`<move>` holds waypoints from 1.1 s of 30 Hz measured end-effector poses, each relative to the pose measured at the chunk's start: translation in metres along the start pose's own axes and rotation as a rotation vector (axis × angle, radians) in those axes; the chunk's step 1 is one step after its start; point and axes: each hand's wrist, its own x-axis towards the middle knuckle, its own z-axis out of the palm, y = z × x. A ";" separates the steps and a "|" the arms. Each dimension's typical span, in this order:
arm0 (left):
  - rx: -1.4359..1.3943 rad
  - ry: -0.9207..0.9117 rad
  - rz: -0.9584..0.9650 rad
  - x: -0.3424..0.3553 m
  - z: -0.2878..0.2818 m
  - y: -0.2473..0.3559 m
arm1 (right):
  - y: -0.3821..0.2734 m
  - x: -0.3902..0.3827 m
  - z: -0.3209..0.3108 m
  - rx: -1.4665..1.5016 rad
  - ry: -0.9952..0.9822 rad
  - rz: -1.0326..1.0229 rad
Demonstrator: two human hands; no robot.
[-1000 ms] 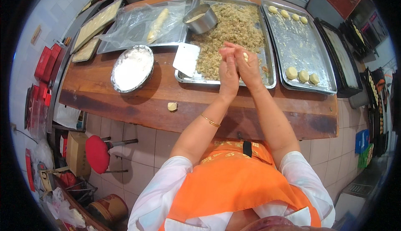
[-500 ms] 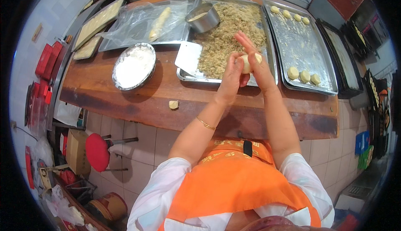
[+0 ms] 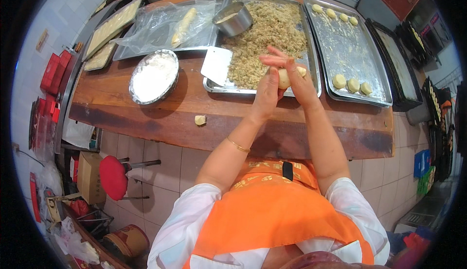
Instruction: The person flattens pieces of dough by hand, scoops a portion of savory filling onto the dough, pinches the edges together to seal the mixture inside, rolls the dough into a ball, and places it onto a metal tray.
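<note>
A pale round dough ball [image 3: 284, 79] is cupped between my two hands, above the near edge of a tray [image 3: 262, 92] of crumbly brown filling [image 3: 265, 35]. My left hand [image 3: 267, 90] wraps its near left side. My right hand [image 3: 302, 86] closes round it from the right, fingers reaching over the top toward the left. Part of the dough is hidden by the fingers. A white scraper [image 3: 216, 66] rests at that tray's left corner, and a metal pot [image 3: 234, 20] stands on the filling. One small dough piece [image 3: 200, 120] lies on the wooden table [image 3: 165, 123].
To the right, a metal tray [image 3: 350, 50] carries several dough balls [image 3: 339, 81] in a far and a near row. A bowl of white flour [image 3: 154, 77] stands left. Behind it, a plastic-covered tray [image 3: 146, 31] holds a dough roll [image 3: 184, 28]. A red stool [image 3: 113, 177] is below the table.
My right hand's fingers have swung left and folded down over the dough ball, which they pointed up beside before. The view has shifted slightly.
</note>
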 end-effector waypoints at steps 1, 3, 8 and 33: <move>0.025 0.007 0.007 0.001 0.001 -0.004 | 0.005 0.000 -0.007 0.002 -0.030 0.023; 0.036 0.160 0.114 0.000 0.030 0.002 | 0.014 0.001 -0.020 0.006 -0.086 0.067; 0.020 0.035 0.043 -0.005 0.012 0.008 | -0.003 -0.003 0.007 0.154 0.167 0.025; 0.064 0.124 -0.084 -0.006 0.009 -0.038 | 0.032 -0.023 -0.008 0.428 0.074 0.155</move>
